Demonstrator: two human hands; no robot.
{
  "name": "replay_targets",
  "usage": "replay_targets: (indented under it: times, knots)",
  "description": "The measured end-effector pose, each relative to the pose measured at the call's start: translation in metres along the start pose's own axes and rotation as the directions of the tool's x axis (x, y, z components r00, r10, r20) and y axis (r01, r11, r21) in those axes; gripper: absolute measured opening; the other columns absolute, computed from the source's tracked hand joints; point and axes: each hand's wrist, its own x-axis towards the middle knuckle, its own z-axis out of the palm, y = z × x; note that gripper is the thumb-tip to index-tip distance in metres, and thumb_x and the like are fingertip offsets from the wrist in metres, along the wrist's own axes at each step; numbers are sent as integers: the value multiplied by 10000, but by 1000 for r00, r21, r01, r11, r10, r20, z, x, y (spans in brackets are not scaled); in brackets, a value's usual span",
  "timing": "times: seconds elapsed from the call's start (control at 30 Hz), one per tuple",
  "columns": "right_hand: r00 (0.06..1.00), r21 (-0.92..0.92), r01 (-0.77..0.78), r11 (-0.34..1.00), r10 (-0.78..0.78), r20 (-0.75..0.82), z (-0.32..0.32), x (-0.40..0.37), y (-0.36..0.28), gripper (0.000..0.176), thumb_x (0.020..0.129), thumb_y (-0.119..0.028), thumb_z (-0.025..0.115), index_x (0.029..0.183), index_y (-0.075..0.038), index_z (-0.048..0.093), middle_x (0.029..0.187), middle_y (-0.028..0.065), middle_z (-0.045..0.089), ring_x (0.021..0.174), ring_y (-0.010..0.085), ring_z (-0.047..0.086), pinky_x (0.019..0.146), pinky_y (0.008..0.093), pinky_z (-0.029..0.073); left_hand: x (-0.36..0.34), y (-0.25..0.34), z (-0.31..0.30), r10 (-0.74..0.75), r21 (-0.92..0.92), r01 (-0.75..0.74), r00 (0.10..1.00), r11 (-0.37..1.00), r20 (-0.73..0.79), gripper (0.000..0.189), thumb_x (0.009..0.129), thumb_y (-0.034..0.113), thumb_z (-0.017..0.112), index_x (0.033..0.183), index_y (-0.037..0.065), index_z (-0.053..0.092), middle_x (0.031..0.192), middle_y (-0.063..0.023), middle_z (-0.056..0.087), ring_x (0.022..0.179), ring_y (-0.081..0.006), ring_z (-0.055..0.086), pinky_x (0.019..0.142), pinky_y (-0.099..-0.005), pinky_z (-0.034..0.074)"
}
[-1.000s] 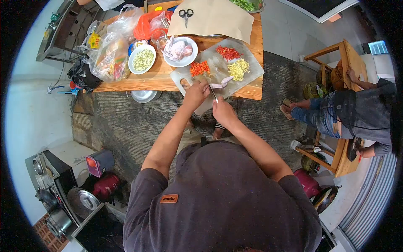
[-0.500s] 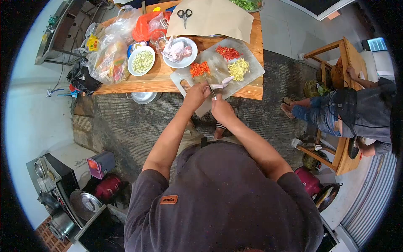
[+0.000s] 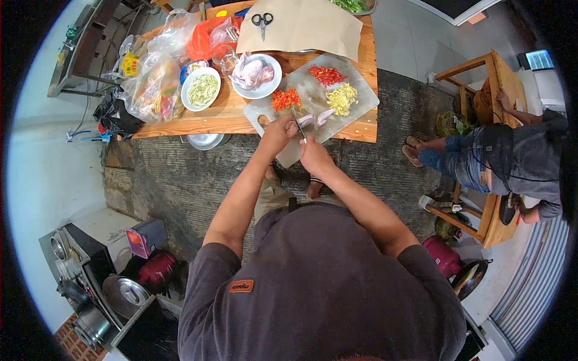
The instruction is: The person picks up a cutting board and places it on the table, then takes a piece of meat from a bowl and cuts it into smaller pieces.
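Right hand [image 3: 315, 157] on knife [image 3: 300, 127] — cutting board [image 3: 362, 101] beneath

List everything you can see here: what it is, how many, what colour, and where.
long wooden table: one, brown, top centre
translucent plastic cutting board: one, greyish, on table
finely chopped heaps: three, red, orange, yellow, on board
slim raw meat pieces: two visible, pinkish, on board
round filled bowls: two, white, left of board
flat paper sheet: one, tan, behind board
metal scissors: one, black-handled, on sheet
crumpled plastic bags: several, clear, red, black, table's left end
rounded gas cylinders: two, red, lower left and right
metal pots: several, silver, lower left
wooden worktable: one, brown, far right
co-worker: one, grey top, beside worktable
narrow metal knife: one, dark, right fingers
left hand: one, bare, board's near edge
right hand: one, bare, holding knife
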Motion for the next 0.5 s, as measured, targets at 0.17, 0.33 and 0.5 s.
replay_targets:
  times: [0.17, 0.33, 0.5]
  knots:
    - [999, 4, -48, 999, 47, 13, -9, -32, 4, 317, 1024, -215, 413, 1122, 85, 444, 875, 343, 660, 848, 518, 650, 793, 584, 504, 3, 0, 1, 37, 111, -40, 999, 993, 32, 262, 925, 245, 665, 1089, 42, 639, 882, -193, 676, 815, -330, 674, 730, -413, 518]
    - [998, 5, -68, 998, 68, -7, -6, -6, -4, 302, 1026, -225, 410, 1094, 67, 451, 882, 341, 663, 843, 513, 654, 790, 578, 509, 8, -10, 6, 157, 246, -171, 985, 954, 75, 251, 924, 215, 670, 1116, 57, 641, 928, -187, 693, 835, -315, 685, 755, -416, 522]
    - [997, 23, -72, 997, 72, 20, -4, -25, 1, 320, 1027, -242, 416, 1092, 68, 454, 864, 329, 661, 860, 510, 651, 785, 577, 507, 4, -1, 0, -18, 87, 13, 998, 996, 58, 282, 922, 261, 676, 1120, 64, 635, 930, -198, 696, 881, -352, 689, 779, -412, 529]
